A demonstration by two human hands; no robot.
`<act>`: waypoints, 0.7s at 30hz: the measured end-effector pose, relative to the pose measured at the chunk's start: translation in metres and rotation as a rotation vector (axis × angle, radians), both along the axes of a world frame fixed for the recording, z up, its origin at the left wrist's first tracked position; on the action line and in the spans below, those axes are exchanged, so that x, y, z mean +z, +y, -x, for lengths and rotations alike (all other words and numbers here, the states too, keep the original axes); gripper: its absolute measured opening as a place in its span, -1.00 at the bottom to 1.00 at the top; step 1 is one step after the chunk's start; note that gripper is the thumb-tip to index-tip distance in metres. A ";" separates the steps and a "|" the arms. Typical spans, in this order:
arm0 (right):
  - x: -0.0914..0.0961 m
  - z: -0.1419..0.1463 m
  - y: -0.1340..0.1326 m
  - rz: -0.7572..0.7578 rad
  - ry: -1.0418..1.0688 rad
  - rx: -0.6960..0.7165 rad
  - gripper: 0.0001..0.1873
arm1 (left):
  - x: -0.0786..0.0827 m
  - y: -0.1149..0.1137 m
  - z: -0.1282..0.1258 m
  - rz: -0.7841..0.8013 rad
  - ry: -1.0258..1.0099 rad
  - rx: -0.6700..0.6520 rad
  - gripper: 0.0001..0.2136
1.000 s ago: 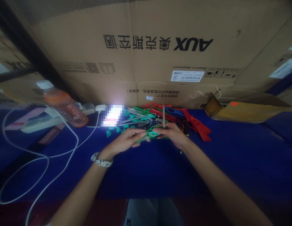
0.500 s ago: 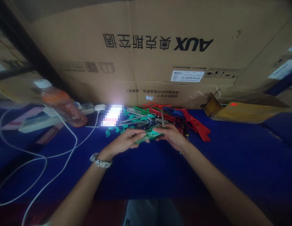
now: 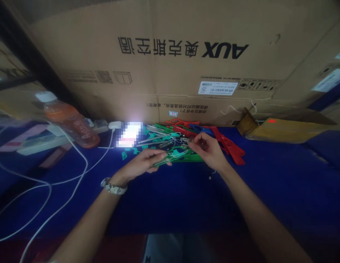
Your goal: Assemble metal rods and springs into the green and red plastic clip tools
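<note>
My left hand (image 3: 150,160) is closed round one end of a long green plastic shell (image 3: 190,157), thumb on top. A teal piece (image 3: 177,152) and thin white wires lie in the shell. Above its right part, my right hand (image 3: 207,148) pinches with thumb and forefinger; what sits between the tips is too small to make out. Small metal parts (image 3: 185,140) are close to those fingertips. A thin wire with a small white end (image 3: 210,177) hangs below the right hand.
Behind my hands lies a pile of silvery rods (image 3: 150,140), teal pieces (image 3: 124,155), red plastic shells (image 3: 233,149) and a blue one (image 3: 200,128). An orange drink bottle (image 3: 72,122), a white cable (image 3: 85,164) and a bright blurred screen (image 3: 130,133) are left. A yellow envelope (image 3: 290,129) lies right; a cardboard box (image 3: 164,80) stands behind.
My right hand has come off the green shell and moved up and right, uncovering more of it. The upright thin metal piece by its fingers no longer shows. My left hand keeps its hold.
</note>
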State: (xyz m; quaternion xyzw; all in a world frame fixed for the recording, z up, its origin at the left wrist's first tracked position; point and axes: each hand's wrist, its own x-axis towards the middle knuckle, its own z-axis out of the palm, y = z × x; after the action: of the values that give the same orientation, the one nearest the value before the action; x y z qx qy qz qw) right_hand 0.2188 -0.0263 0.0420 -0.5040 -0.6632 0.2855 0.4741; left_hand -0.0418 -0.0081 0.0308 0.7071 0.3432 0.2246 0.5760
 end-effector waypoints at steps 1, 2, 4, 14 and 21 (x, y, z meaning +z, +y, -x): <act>0.003 0.000 -0.003 -0.102 -0.086 0.045 -0.75 | 0.000 0.000 0.001 0.028 0.000 -0.010 -0.59; 0.006 0.000 -0.005 -0.172 -0.178 0.110 -0.80 | 0.001 0.001 0.002 0.065 -0.008 -0.017 -0.60; 0.012 0.002 -0.009 -0.221 -0.373 0.233 -0.86 | 0.002 0.001 0.003 0.112 -0.023 -0.018 -0.61; 0.029 0.007 0.003 -0.176 -0.741 0.438 -0.93 | 0.005 0.001 0.006 0.214 0.021 -0.033 -0.59; 0.035 0.008 0.001 -0.257 -0.758 0.492 -0.85 | 0.011 -0.001 0.003 0.225 0.016 -0.005 -0.62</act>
State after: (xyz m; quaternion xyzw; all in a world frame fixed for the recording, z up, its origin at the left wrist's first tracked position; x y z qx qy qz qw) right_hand 0.2104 -0.0253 0.0766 -0.3377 -0.9193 0.1006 0.1754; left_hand -0.0452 -0.0095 0.0417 0.6405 0.3693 0.1774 0.6495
